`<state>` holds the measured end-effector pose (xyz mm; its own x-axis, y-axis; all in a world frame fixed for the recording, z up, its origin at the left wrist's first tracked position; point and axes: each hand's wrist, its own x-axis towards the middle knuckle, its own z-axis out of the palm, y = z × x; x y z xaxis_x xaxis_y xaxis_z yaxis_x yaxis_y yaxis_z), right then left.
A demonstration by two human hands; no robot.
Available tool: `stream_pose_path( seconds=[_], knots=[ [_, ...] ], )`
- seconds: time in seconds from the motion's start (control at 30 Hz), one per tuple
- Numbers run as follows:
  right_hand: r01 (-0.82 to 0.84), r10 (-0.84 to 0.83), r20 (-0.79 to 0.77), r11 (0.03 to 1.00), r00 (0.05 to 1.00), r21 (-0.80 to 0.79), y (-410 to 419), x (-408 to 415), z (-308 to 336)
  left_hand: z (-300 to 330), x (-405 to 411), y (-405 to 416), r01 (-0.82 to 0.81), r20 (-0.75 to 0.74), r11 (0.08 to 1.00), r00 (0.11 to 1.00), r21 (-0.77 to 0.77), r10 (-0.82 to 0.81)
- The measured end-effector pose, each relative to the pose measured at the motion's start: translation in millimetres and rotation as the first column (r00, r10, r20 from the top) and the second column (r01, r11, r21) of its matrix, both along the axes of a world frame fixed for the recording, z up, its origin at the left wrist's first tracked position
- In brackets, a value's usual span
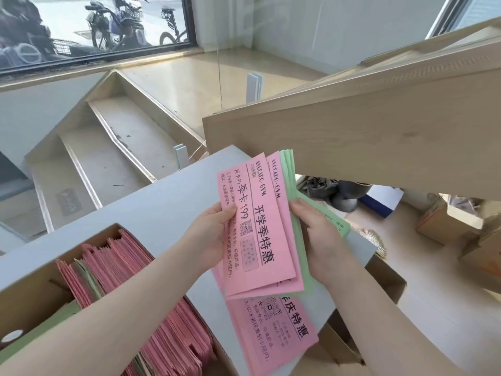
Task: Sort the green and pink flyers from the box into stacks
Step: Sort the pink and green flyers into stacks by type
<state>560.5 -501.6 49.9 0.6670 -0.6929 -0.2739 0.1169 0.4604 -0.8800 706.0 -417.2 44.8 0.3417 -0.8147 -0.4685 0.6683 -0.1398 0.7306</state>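
Head view: the left hand (pixel 214 229) pinches the top pink flyer (pixel 252 226) of a mixed bundle; the right hand (pixel 314 234) clamps the green flyers (pixel 291 172) behind. One pink stack (pixel 273 332) lies on the counter (pixel 151 204). The box (pixel 35 283) is still nearly full, so sorting has barely begun.

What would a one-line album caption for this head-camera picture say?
Both hands, left and right, fan a bundle of pink flyers and green flyers above a grey counter, beside a flyer-filled box.
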Motion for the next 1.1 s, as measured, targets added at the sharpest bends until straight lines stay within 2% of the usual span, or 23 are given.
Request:
stream_pose_path(
  seconds=[0.07, 0.13, 0.23, 0.37, 0.47, 0.5, 0.53, 0.67, 0.77, 0.83, 1.0, 1.1],
  knots=[
    [-0.018, 0.018, -0.019, 0.999, 1.0, -0.026, 1, -3, -2, -2, -2, 0, -0.009, -0.015, 1.0, 1.0, -0.005, 0.009],
    [-0.04, 0.028, -0.088, 0.989, 0.996, -0.142, 1, -4, -2, -4, -4, 1, -0.017, -0.027, 1.0, 0.999, -0.018, 0.016],
    [-0.142, 0.053, -0.235, 0.914, 0.971, -0.381, 0, -5, 0, -3, -9, 3, 0.008, -0.007, 0.999, 1.0, -0.041, -0.008],
    [-0.231, 0.071, -0.31, 0.826, 0.948, -0.514, 3, -12, 10, -1, -17, 13, 0.078, 0.053, 0.997, 0.996, -0.027, -0.077],
    [-0.356, 0.012, -0.445, 0.619, 0.896, -0.7, 7, -25, 26, -3, -22, 25, 0.067, 0.054, 0.998, 0.996, -0.011, -0.066],
    [-0.409, -0.034, -0.508, 0.55, 0.861, -0.729, 9, -29, 32, -2, -24, 29, 0.077, 0.067, 0.997, 0.995, 0.0, -0.077],
    [-0.438, -0.058, -0.542, 0.519, 0.838, -0.734, 11, -33, 37, -2, -27, 33, 0.091, 0.088, 0.996, 0.992, 0.012, -0.092],
    [-0.381, -0.051, -0.516, 0.614, 0.855, -0.691, 16, -56, 50, 1, -37, 43, 0.026, 0.167, 0.994, 0.985, 0.105, -0.044],
    [-0.241, -0.052, -0.437, 0.772, 0.898, -0.588, 7, -79, 45, 0, -43, 41, -0.108, 0.337, 0.971, 0.941, 0.213, 0.031],
    [-0.223, 0.01, -0.404, 0.846, 0.915, -0.484, -3, -93, 37, -2, -48, 38, -0.187, 0.401, 0.948, 0.913, 0.259, 0.071],
    [-0.207, 0.094, -0.312, 0.913, 0.945, -0.351, -39, -105, 27, -22, -48, 12, -0.301, 0.529, 0.87, 0.847, 0.39, 0.055],
    [-0.212, 0.14, -0.236, 0.925, 0.962, -0.315, -61, -100, 26, -31, -51, 1, -0.418, 0.681, 0.757, 0.731, 0.502, -0.048]
  ],
)
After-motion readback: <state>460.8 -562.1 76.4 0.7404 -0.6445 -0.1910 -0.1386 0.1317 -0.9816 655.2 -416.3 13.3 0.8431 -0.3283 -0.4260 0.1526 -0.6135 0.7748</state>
